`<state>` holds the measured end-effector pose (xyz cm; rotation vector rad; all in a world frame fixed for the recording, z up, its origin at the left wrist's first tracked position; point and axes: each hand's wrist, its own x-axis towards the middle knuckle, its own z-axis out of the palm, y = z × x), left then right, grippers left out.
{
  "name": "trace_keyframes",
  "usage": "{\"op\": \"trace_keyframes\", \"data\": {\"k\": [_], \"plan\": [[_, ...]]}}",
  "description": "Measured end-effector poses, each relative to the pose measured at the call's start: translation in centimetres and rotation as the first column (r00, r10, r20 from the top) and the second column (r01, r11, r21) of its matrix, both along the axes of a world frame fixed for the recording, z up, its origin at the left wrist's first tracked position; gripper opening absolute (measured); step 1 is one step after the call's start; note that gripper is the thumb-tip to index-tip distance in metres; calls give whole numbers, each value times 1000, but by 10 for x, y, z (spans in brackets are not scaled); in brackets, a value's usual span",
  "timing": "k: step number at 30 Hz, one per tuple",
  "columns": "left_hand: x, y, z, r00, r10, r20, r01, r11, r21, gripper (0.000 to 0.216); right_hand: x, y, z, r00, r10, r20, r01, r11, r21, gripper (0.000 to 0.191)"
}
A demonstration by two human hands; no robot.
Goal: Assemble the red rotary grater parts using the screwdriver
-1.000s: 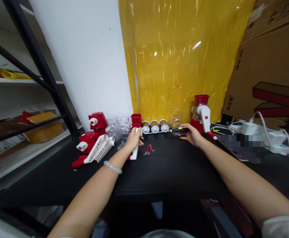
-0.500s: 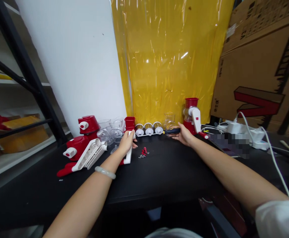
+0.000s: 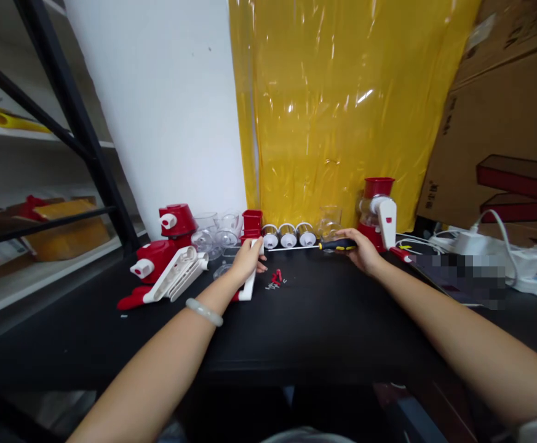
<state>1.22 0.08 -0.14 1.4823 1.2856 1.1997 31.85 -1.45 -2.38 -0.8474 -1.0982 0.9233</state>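
Observation:
My left hand (image 3: 248,261) is closed around a white crank handle (image 3: 248,284) with a red grip at its lower end. In my right hand (image 3: 359,247) is a screwdriver (image 3: 336,244) with a black and yellow handle. Its long shaft lies level, pointing left, and the tip ends at the crank handle by my left fingers; whether it touches is too small to tell. On the table below lie small red parts (image 3: 276,277) and several loose screws (image 3: 272,286). Just behind the shaft, three metal drums (image 3: 288,237) stand in a row.
Left are red housings (image 3: 176,220), more white crank handles (image 3: 173,277) and clear plastic parts (image 3: 213,237). An assembled red-and-white grinder (image 3: 379,212) stands to the right, near a blurred flat device (image 3: 453,280) and white chargers with cables (image 3: 485,252). A red hopper (image 3: 251,223) sits behind my left hand.
The whole view has shifted, so things appear further right. The screwdriver's handle has turned in my right hand, showing more yellow. My left hand keeps its hold on the crank handle.

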Motion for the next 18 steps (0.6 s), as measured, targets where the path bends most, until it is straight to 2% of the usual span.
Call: {"op": "trace_keyframes", "data": {"k": [3, 5, 6, 8, 11, 13, 15, 18], "plan": [[1, 1, 0, 1000, 18, -9, -19, 999, -49, 24, 7, 2, 2, 941, -74, 330, 120, 985, -122, 46], [1, 1, 0, 1000, 6, -10, -7, 998, -62, 23, 10, 4, -1, 885, -102, 454, 165, 981, -102, 46], [1, 1, 1, 1000, -2, -9, 2, 998, -61, 23, 10, 6, -2, 887, -109, 448, 165, 982, -89, 42], [2, 0, 1, 1000, -11, -4, 11, 998, -56, 23, 9, 8, -5, 946, -99, 308, 134, 986, -97, 29], [3, -2, 2, 1000, -17, 7, 17, 998, -53, 24, 5, 7, -5, 999, -20, -43, 13, 988, -155, 11], [5, -3, 2, 999, -31, 7, 32, 998, -49, 23, 3, 5, -4, 977, 43, -208, -80, 982, -171, 17], [5, -5, 2, 999, -47, 4, 47, 998, -37, 22, 3, 3, -3, 959, 89, -268, -136, 977, -162, 21], [4, -6, 1, 999, -50, 12, 51, 999, -19, 24, 5, 6, -7, 976, 81, -201, -117, 979, -170, 9]]}}
